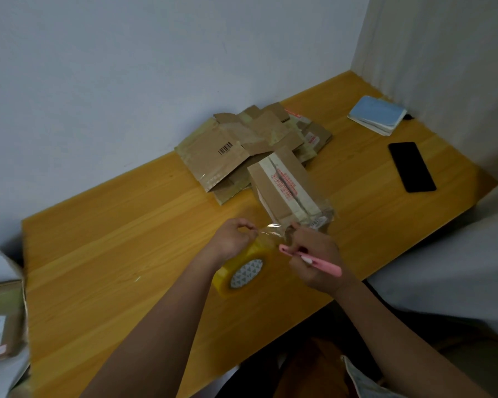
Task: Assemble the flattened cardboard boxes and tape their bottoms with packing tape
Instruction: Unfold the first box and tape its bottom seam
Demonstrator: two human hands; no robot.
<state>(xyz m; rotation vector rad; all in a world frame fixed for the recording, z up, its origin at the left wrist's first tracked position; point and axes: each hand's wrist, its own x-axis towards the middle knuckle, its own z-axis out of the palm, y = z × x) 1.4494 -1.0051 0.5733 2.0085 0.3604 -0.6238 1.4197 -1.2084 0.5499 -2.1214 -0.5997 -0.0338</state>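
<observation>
Box (pixel 285 188), assembled, sits mid-table (pixel 98 254) before the flat stack (pixel 250 145) by the far edge. Left hand (pixel 233 239) pinches clear tape taut off the roll (pixel 246 271); right hand (pixel 316 257) grips a pink cutter (pixel 314 258), seemingly to slice it.

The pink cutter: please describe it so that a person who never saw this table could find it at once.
On the yellow wooden table, look at the near edge, where two hands work beside a yellow roll of packing tape. The right hand grips a slim pink plastic cutter, which points left toward the roll. It is the only pink thing there.
</observation>
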